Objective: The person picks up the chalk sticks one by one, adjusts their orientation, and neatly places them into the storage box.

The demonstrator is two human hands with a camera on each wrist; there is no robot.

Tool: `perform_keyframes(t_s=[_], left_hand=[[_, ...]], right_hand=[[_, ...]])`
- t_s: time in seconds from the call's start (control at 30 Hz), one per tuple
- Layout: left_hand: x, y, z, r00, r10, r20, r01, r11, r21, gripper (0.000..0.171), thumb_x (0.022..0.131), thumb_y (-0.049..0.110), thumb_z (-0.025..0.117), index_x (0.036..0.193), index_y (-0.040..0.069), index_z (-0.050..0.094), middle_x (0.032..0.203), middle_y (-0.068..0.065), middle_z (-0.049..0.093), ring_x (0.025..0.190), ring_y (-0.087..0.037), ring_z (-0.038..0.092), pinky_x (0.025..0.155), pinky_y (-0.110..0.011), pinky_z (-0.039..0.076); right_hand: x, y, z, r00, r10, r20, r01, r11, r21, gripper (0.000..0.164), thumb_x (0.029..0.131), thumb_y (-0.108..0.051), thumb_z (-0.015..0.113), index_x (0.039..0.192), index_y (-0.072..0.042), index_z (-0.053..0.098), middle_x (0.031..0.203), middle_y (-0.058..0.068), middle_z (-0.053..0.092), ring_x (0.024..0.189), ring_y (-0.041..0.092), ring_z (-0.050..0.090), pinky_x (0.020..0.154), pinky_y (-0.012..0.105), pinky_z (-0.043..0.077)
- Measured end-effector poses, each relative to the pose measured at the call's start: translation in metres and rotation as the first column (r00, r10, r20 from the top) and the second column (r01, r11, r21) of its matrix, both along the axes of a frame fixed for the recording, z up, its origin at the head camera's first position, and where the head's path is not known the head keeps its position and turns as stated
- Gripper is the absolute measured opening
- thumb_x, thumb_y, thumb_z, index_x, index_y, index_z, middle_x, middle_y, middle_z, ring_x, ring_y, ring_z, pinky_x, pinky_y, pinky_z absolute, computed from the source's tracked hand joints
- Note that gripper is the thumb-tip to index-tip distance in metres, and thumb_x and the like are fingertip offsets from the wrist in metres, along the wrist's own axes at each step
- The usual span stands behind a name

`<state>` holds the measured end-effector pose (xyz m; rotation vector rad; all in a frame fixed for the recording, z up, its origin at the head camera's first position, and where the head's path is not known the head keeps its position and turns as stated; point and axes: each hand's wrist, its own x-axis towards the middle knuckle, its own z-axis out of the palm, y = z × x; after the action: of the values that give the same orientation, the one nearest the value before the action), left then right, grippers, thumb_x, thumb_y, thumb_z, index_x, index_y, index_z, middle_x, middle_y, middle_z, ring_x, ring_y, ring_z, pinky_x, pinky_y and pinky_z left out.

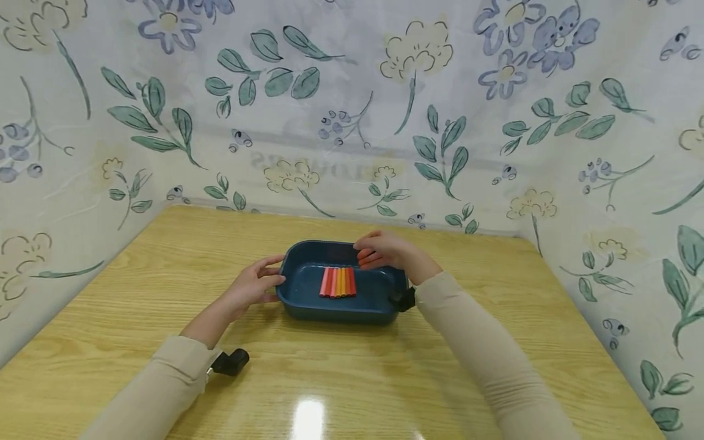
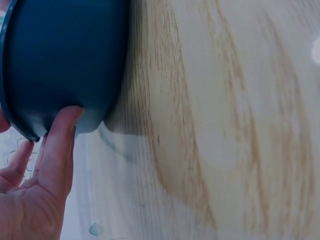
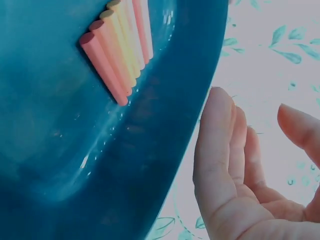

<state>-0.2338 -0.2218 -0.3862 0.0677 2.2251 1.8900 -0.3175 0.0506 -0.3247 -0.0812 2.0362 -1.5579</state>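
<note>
A dark blue, deep rectangular pan (image 1: 341, 316) with rounded corners stands on the table. Inside it, several round chalk-like sticks (image 1: 338, 283) in pink, red, orange and yellow lie side by side in a row. My left hand (image 1: 254, 286) is at the pan's left end, its fingers spread and touching the rim and outer wall. In the left wrist view, a long straight finger (image 2: 61, 145) rests against that wall. Over the far right rim hovers my right hand (image 1: 385, 250); the right wrist view shows its fingers (image 3: 215, 145) and thumb apart with nothing between them.
The wood-grain table (image 1: 308, 379) reaches back to a floral-patterned sheet (image 1: 352, 140), which also hangs along both sides. A black wrist device (image 1: 231, 362) sits at the left cuff and another (image 1: 403, 299) at the right, in front of the pan's right end.
</note>
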Motion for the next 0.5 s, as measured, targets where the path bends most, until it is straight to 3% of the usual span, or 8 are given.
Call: perform_keyframes(t_s=[0.2,0.33,0.5], left_hand=[[-0.001,0.0,-0.002,1.0,0.006,0.001,-0.006,1.0,-0.008,0.058,0.096,0.007,0.048,0.147,0.002,0.021,0.14,-0.031,0.028,0.116,-0.043,0.047,0.082,-0.045,0.051],[-0.002,0.0,-0.002,1.0,0.008,0.001,-0.008,1.0,-0.007,0.057,0.096,0.007,0.048,0.147,0.003,0.021,0.14,-0.03,0.029,0.116,-0.043,0.047,0.081,-0.044,0.052],[-0.002,0.0,-0.001,1.0,0.006,0.004,-0.006,1.0,0.002,0.057,0.096,0.007,0.048,0.147,0.002,0.021,0.14,-0.031,0.028,0.117,-0.044,0.046,0.082,-0.044,0.051]], right_hand=[[0.01,0.022,-0.001,0.999,-0.028,-0.033,0.027,0.998,-0.051,0.04,0.094,-0.01,0.054,0.129,0.006,0.043,0.109,0.026,0.053,0.112,0.044,0.05,0.094,0.046,0.043],[0.016,0.041,-0.005,0.997,-0.06,-0.056,0.056,0.996,-0.07,0.041,0.094,-0.008,0.053,0.13,0.009,0.043,0.12,0.032,0.048,0.103,0.041,0.057,0.091,0.043,0.046],[0.021,0.064,-0.01,0.99,-0.111,-0.086,0.103,0.99,-0.094,0.041,0.095,-0.007,0.05,0.131,0.011,0.041,0.115,0.029,0.049,0.092,0.034,0.06,0.083,0.036,0.052]])
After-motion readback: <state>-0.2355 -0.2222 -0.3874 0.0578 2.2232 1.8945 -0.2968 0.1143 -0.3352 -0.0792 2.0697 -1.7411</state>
